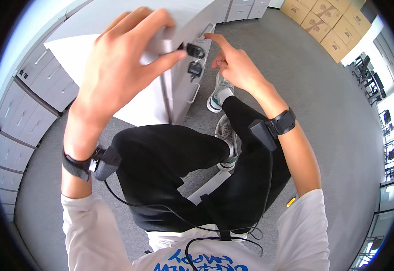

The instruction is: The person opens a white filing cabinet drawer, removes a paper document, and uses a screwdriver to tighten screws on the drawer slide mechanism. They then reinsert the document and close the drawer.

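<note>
A grey-white drawer cabinet [178, 86] stands in front of me, its drawer side facing right. My left hand [120, 63] is over its top near corner, fingers spread and bent, the thumb pointing at the lock. A black-headed key [194, 50] sits at the lock, and a second key [194, 68] hangs from it on a ring. My right hand [235, 63] reaches to the drawer side. Its index finger is stretched out to the upper drawer handle [208, 31], and its other fingers are loosely bent. Lower down is another drawer handle [194, 93].
More drawer cabinets [23, 108] line the left, with others [240, 11] at the back. Cardboard boxes [328, 25] are stacked at the far right, near black chairs [368, 81]. A small yellow item [291, 201] lies on the grey floor. Black cables [161, 207] cross my lap.
</note>
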A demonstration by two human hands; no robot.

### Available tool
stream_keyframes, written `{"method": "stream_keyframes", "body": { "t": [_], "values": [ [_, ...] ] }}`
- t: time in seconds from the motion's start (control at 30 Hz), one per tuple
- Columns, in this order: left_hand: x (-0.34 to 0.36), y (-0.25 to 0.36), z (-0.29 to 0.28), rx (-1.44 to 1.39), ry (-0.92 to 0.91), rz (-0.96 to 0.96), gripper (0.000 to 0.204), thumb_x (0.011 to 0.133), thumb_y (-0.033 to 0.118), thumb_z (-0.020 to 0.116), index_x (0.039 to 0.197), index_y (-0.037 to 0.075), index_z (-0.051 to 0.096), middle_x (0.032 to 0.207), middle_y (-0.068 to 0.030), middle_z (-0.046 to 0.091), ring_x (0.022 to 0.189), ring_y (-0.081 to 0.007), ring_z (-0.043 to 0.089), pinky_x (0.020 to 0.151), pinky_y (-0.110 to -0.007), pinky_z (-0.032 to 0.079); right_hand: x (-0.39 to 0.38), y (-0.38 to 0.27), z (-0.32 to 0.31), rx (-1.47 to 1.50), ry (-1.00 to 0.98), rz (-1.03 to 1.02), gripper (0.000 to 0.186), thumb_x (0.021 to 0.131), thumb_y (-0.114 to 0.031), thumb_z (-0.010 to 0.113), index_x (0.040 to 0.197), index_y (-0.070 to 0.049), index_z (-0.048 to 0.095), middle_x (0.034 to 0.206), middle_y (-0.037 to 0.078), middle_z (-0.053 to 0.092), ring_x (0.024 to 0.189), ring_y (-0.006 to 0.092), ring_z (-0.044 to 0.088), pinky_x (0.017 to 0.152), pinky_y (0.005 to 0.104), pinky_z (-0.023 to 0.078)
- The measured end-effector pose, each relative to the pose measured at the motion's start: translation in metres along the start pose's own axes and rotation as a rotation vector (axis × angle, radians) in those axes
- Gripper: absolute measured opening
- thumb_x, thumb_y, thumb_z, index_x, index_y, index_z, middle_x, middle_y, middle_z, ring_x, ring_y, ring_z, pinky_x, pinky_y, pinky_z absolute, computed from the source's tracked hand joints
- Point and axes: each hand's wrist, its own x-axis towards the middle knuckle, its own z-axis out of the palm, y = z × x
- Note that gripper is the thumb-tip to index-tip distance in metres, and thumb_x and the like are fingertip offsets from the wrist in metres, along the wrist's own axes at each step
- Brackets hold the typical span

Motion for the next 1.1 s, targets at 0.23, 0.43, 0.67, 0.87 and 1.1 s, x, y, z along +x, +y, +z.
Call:
{"method": "stream_keyframes", "body": {
  "t": [0.23, 0.43, 0.67, 0.87, 1.1],
  "values": [
    [-0.029, -0.018, -0.019, -0.003, -0.01, 0.061, 0.055, 0.087, 0.052, 0.065, 0.126, 0.012, 0.063, 0.137, -0.0098, 0.061, 0.127, -0.0311, 0.056, 0.108, -0.049, 0.044, 0.002, -0.019, 0.012, -0.138, 0.057, -0.217, 0.062, 0.08, 0.013, 0.044, 0.134, -0.018, 0.049, 0.075, 0.012, 0.059, 0.075, 0.0302, 0.066, 0.067, 0.0446, 0.049],
    [-0.04, -0.03, -0.015, -0.123, -0.065, 0.023, 0.063, 0.099, 0.061, 0.039, 0.128, 0.01, 0.063, 0.14, -0.0126, 0.058, 0.131, -0.0341, 0.051, 0.114, -0.051, 0.036, -0.018, -0.015, -0.014, -0.188, 0.007, -0.207, 0.056, 0.073, 0.013, 0.049, 0.124, -0.008, 0.056, 0.081, 0.018, 0.062, 0.081, 0.0386, 0.064, 0.072, 0.0474, 0.05],
    [-0.042, -0.034, -0.003, 0.043, -0.015, 0.083, 0.066, 0.096, 0.065, 0.041, 0.126, 0.011, 0.063, 0.136, -0.0139, 0.06, 0.13, -0.0334, 0.052, 0.113, -0.053, 0.035, -0.088, -0.003, -0.061, -0.093, 0.018, 0.033, 0.044, 0.074, 0.009, 0.045, 0.115, -0.002, 0.056, 0.082, 0.018, 0.055, 0.074, 0.0347, 0.056, 0.071, 0.0409, 0.048],
    [-0.044, -0.036, 0.002, 0.11, -0.029, 0.082, 0.063, 0.096, 0.064, 0.043, 0.127, 0.013, 0.062, 0.136, -0.0126, 0.061, 0.131, -0.0317, 0.052, 0.114, -0.054, 0.034, -0.128, 0.015, -0.101, -0.22, -0.008, -0.015, 0.058, 0.064, 0.018, 0.046, 0.119, 0.002, 0.059, 0.084, 0.022, 0.054, 0.071, 0.0382, 0.056, 0.066, 0.0386, 0.047],
    [-0.048, -0.032, 0.002, 0.195, -0.058, 0.022, 0.063, 0.095, 0.063, 0.042, 0.13, 0.016, 0.062, 0.139, -0.012, 0.059, 0.137, -0.0309, 0.047, 0.117, -0.056, 0.029, -0.164, 0.017, -0.15, -0.394, -0.111, 0.05, 0.046, 0.072, 0.015, 0.053, 0.116, 0.002, 0.059, 0.093, 0.026, 0.062, 0.085, 0.0487, 0.057, 0.074, 0.0463, 0.049]
  ]
}}
